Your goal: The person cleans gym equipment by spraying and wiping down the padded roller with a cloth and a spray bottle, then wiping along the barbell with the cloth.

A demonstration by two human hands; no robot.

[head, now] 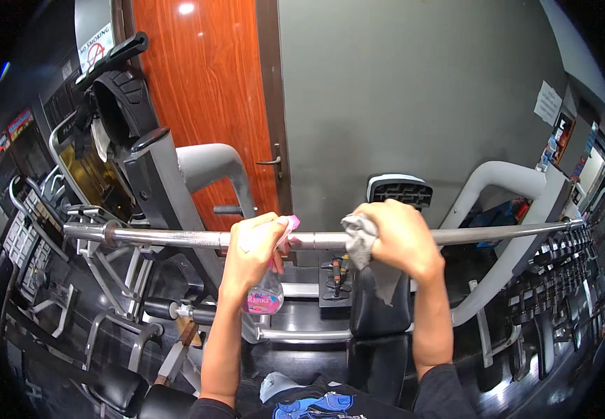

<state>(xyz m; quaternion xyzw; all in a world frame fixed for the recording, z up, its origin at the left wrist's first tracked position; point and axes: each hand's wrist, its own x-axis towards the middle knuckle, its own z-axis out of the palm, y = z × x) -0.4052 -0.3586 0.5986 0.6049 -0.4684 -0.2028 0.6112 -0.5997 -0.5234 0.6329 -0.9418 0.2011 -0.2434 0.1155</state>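
Observation:
A long metal barbell lies across the view in front of me, in front of the uprights of a grey bench-press frame. My left hand is closed round the neck of a clear spray bottle with a pink nozzle and a pink label, held close to the bar. A grey cloth is in my right hand, pressed against the bar right of its middle; one end of the cloth hangs below. The fingertips of my right hand are hidden behind the hand and cloth.
A black padded bench stands below the bar. Behind are a grey wall and a wooden door with a lever handle. Rows of dumbbells line the right side, and gym machines crowd the left. A small black step holds hand grips.

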